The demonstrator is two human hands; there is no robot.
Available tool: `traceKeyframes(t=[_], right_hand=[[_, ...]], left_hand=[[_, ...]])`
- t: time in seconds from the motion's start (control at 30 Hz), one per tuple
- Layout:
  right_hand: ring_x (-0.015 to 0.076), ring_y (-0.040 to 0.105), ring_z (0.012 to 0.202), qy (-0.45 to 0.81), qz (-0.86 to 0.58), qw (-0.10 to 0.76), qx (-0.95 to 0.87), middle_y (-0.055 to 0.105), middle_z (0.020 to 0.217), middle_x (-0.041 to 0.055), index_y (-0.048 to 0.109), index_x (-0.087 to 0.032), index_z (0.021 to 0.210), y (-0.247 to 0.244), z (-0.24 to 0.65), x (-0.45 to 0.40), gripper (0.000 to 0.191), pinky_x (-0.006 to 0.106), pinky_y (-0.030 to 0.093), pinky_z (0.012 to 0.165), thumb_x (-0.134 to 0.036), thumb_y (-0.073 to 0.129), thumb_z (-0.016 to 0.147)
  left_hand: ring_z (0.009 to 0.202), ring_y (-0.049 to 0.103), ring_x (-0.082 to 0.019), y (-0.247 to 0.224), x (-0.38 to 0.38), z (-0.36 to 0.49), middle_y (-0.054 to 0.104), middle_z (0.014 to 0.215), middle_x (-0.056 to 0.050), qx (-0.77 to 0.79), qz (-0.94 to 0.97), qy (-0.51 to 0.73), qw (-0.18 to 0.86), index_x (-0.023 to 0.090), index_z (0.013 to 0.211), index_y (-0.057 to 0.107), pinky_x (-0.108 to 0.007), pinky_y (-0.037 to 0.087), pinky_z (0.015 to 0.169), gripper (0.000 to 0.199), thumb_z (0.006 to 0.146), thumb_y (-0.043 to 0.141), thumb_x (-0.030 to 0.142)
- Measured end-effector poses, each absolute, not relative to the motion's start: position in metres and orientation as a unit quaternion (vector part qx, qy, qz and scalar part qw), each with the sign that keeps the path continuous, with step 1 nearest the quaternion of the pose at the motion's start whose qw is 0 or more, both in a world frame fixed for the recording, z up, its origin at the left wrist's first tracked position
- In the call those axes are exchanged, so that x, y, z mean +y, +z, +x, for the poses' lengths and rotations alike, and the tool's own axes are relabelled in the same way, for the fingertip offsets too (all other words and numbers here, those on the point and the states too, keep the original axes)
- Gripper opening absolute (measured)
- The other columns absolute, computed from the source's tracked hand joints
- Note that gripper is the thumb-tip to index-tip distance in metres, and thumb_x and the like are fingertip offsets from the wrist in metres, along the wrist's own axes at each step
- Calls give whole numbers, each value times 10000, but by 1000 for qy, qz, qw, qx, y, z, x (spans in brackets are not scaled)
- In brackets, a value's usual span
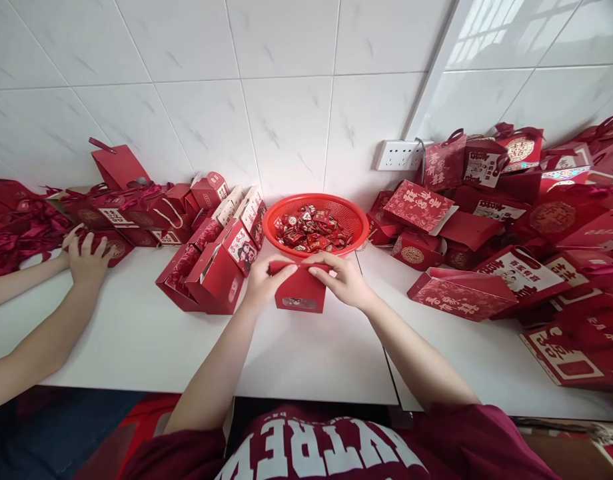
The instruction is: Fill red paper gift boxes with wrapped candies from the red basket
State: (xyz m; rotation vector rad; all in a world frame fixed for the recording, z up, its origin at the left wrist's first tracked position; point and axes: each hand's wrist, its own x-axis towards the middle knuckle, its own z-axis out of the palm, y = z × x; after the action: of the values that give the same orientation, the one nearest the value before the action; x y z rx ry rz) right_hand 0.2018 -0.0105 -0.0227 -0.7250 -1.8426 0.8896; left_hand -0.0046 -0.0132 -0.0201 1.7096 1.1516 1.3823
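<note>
A small red gift box (pixel 300 292) with an oval picture window on its front stands on the white table in front of me. My left hand (pixel 266 279) grips its top left edge, thumb on the near side. On the top right edge, my right hand (pixel 342 277) pinches the box the same way, the thumb pointing inward. Most fingers of both hands are hidden behind the box. Just beyond it sits a red plastic basket (pixel 356 227) holding many candies (pixel 314 229) in red wrappers.
Left of the basket stand several red boxes (pixel 219 267). Further left, a co-worker's hands (pixel 89 257) touch another row of boxes (pixel 121 217). A large pile of red gift boxes (pixel 486 227) fills the right side. A white power strip (pixel 399 155) is on the tiled wall.
</note>
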Motion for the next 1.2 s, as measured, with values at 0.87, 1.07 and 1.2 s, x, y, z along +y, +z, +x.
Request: traceKeyframes(t=[0.87, 1.07, 1.2], right_hand=[[164, 633, 756, 336, -297, 390, -804, 724, 886, 42, 731, -203, 945, -23, 210, 1, 198, 285, 492, 702, -367, 620, 936], [177, 637, 817, 319, -296, 372, -820, 725, 938, 58, 719, -199, 1005, -22, 212, 10, 217, 287, 476, 720, -321, 543, 973], [174, 629, 823, 311, -300, 397, -810, 714, 939, 55, 697, -198, 981, -29, 207, 17, 220, 293, 474, 753, -301, 503, 985]], left_hand=[[955, 721, -207, -24, -19, -19, 775, 1012, -49, 437, 747, 393, 310, 190, 1020, 767, -275, 562, 857, 233, 922, 609, 330], [1002, 700, -197, -28, -2, -27, 764, 1038, -50, 409, 766, 377, 321, 189, 1043, 749, -266, 521, 915, 265, 949, 558, 346], [946, 696, -195, -38, 5, -21, 759, 989, -53, 423, 753, 407, 297, 184, 997, 740, -269, 518, 869, 260, 939, 563, 366]])
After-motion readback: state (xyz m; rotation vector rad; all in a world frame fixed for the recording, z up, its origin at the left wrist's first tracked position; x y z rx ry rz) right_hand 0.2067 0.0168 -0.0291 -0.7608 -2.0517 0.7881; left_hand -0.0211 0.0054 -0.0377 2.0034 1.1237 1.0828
